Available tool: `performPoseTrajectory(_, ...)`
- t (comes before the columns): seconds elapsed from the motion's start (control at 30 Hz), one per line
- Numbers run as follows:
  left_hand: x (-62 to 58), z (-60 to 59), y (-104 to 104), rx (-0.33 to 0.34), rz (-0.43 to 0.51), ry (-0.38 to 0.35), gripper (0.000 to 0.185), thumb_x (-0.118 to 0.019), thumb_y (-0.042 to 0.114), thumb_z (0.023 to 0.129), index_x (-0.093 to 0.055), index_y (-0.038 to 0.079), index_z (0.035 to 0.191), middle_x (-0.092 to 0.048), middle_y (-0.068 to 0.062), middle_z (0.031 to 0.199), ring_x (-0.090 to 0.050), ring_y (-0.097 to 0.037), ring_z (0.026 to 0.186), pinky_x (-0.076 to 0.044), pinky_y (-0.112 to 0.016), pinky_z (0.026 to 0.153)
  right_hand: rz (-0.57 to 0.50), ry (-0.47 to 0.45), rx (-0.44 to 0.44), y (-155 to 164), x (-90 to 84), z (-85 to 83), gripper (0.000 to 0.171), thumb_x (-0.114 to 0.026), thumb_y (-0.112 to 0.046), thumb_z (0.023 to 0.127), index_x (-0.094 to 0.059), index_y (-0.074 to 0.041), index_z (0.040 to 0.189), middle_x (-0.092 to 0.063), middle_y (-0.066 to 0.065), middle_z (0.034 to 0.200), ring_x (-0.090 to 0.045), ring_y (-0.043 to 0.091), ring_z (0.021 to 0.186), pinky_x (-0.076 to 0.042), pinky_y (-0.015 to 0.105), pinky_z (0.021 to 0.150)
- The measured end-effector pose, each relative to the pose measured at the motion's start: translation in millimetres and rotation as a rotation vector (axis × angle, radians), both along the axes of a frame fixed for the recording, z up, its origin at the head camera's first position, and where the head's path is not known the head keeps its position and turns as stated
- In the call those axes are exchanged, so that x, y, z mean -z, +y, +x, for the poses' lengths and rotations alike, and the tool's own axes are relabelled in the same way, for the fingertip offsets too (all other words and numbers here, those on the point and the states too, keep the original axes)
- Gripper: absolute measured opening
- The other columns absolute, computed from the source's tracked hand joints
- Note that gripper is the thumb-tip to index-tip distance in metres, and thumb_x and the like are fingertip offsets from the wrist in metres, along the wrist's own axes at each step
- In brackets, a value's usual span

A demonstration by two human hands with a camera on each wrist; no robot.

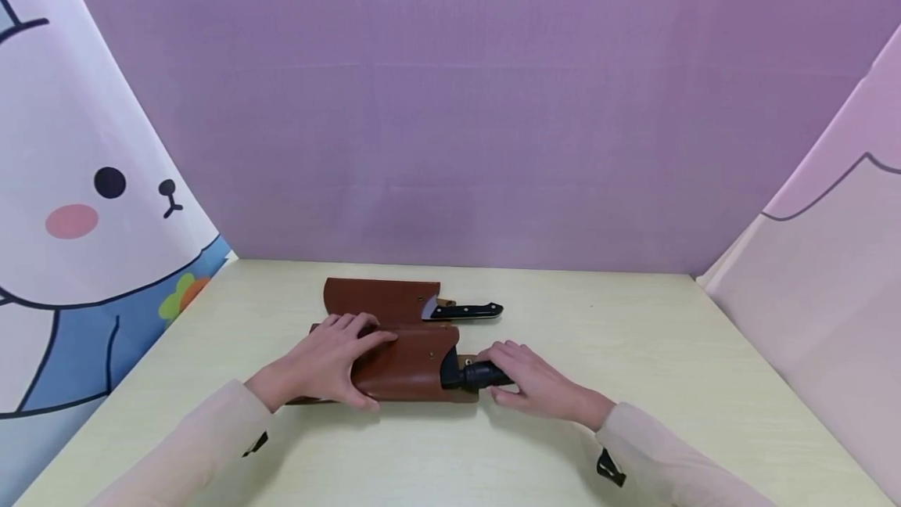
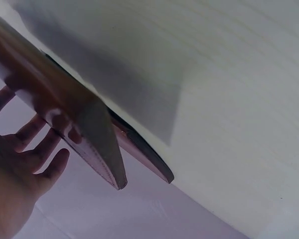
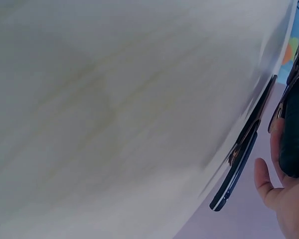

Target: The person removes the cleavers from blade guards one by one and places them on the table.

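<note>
My left hand (image 1: 327,362) spans a brown leather knife sheath (image 1: 411,366), its thumb at the near edge and its fingers at the far side. In the left wrist view, fingers (image 2: 49,167) lie along the edge of the sheath (image 2: 65,92). From the sheath's right end sticks the black handle (image 1: 486,375) of a knife, which my right hand (image 1: 538,390) grips. A dark part of the blade shows at the mouth; the rest is hidden inside. The right wrist view has this handle (image 3: 295,139) between thumb and fingers.
Just behind lies a second brown sheath (image 1: 380,297) holding a knife with a black riveted handle (image 1: 470,311). Both are on a pale wooden table (image 1: 598,327). A purple backdrop (image 1: 450,139) stands behind, with printed cloth panels (image 1: 77,139) at the sides.
</note>
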State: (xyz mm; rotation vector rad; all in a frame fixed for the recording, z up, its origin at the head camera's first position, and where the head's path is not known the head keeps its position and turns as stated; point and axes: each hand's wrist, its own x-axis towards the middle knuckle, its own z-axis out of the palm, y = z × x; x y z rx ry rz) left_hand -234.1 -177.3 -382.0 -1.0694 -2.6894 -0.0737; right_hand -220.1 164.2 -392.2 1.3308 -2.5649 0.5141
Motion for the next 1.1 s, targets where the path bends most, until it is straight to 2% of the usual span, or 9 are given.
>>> performPoseTrajectory(0.27, -1.2, 0.9, 1.6, -0.015, -0.014, -0.008, 0.097, -0.060, 0.080, 0.055, -0.046, 0.024, 0.133, -0.046, -0.003, 0.123, -0.046, -0.020, 0.106, -0.037, -0.043, 0.086, -0.024, 0.045, -0.010, 1.6, 4.8, 0.1, 0.036, -0.063, -0.016, 0.080, -0.053, -0.012, 0.114, -0.054, -0.009, 0.094, -0.043, 0.004, 0.082, -0.038, 0.023, 0.072)
performPoseTrajectory(0.63, -0.9, 0.5, -2.8, -0.063, -0.030, -0.012, 0.103, -0.060, 0.080, 0.055, -0.043, 0.020, 0.136, -0.044, -0.005, 0.128, -0.045, -0.024, 0.112, -0.036, -0.045, 0.090, -0.036, 0.051, -0.007, 5.3, 3.3, 0.7, 0.036, -0.064, -0.017, 0.080, -0.054, -0.013, 0.114, -0.055, -0.010, 0.096, -0.043, 0.003, 0.082, -0.037, 0.022, 0.072)
performPoseTrajectory(1.1, 2.3, -0.1, -5.8, -0.057, -0.023, 0.007, 0.105, -0.058, 0.082, 0.054, -0.043, 0.020, 0.136, -0.044, -0.005, 0.127, -0.045, -0.023, 0.112, -0.036, -0.046, 0.091, -0.040, 0.037, -0.003, 8.0, 4.1, 2.7, 0.036, -0.063, -0.017, 0.080, -0.053, -0.013, 0.114, -0.055, -0.010, 0.097, -0.043, 0.003, 0.083, -0.038, 0.023, 0.073)
